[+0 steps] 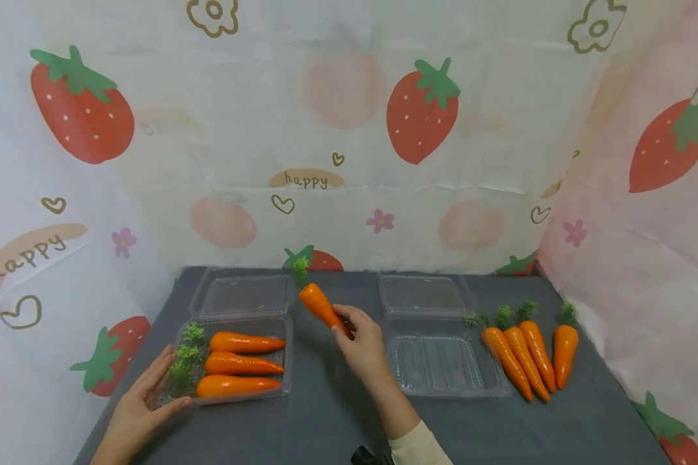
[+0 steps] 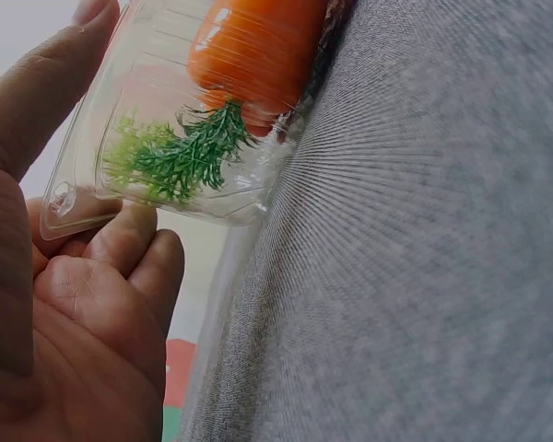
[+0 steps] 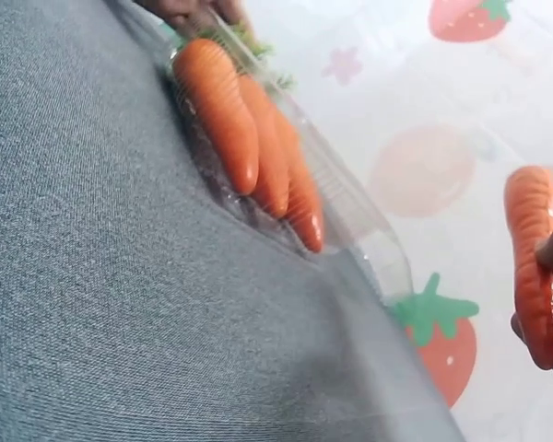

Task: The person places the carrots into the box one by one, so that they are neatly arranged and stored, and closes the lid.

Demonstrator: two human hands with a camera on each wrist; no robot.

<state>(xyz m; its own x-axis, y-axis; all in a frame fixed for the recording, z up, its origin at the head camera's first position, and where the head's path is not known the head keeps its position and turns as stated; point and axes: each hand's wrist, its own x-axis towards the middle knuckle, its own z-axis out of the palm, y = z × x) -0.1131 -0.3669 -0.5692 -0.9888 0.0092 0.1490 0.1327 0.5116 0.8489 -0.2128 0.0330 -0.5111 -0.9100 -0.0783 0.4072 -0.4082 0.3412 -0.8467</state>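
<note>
My right hand (image 1: pixel 362 342) pinches an orange carrot (image 1: pixel 318 303) by its narrow end, raised above the table with its green top pointing up and away. To its left, an open clear plastic container (image 1: pixel 288 361) holds three carrots (image 1: pixel 244 363) side by side, their leafy tops (image 1: pixel 187 355) toward the left wall. My left hand (image 1: pixel 142 403) holds that container at its near left corner, thumb along the front and fingers along the left side. Up close in the left wrist view, fingers (image 2: pixel 129 235) sit at the container's rim beside a green top (image 2: pixel 203 152).
Right of my right hand stands a second open clear container (image 1: pixel 436 361) with no carrots inside. Several carrots (image 1: pixel 523 355) lie by its right side, one top over its rim. Both lids lie back on the grey tablecloth (image 1: pixel 337 420). A strawberry-print curtain (image 1: pixel 349 129) surrounds the table.
</note>
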